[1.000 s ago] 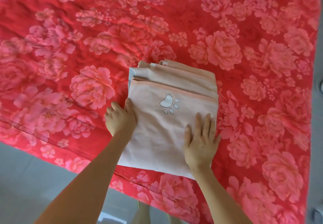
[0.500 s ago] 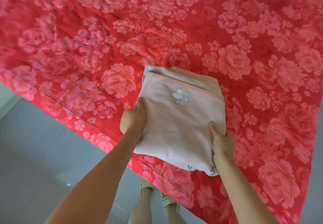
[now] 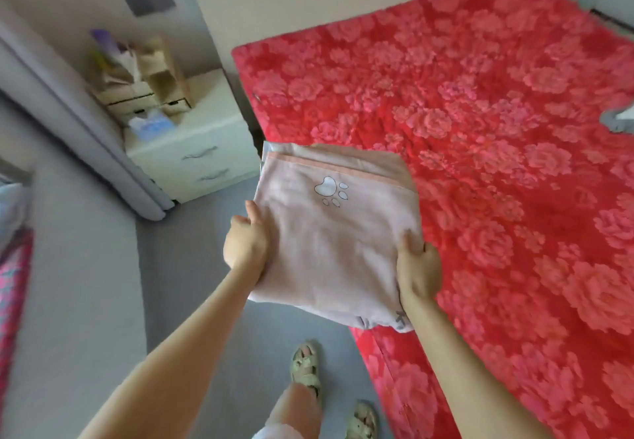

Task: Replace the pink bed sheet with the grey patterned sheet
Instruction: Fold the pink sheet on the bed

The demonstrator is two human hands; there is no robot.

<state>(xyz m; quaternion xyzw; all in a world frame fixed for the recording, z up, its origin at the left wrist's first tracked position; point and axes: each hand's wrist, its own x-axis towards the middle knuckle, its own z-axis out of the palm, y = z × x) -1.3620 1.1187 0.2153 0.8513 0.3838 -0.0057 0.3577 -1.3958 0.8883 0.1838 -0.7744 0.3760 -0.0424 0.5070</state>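
A folded pale pink sheet [image 3: 329,233] with a white paw print is lifted off the bed, partly over the floor at the bed's left edge. My left hand [image 3: 245,245] grips its left edge, thumb on top. My right hand [image 3: 417,267] grips its right edge the same way. The bed [image 3: 497,130] carries a red cover with pink flowers. A small grey piece of cloth [image 3: 619,119] shows at the right edge of the bed; what it is cannot be told.
A white bedside cabinet [image 3: 199,150] with two drawers stands left of the bed, with wooden organiser boxes [image 3: 147,78] on top. A grey curtain or door edge [image 3: 85,136] runs to the floor. My sandalled feet [image 3: 308,366] stand on the grey floor.
Both hands went from lying flat on the folded pink sheet to gripping its sides and lifting it off the bed. The view swung left, revealing the cabinet and floor.
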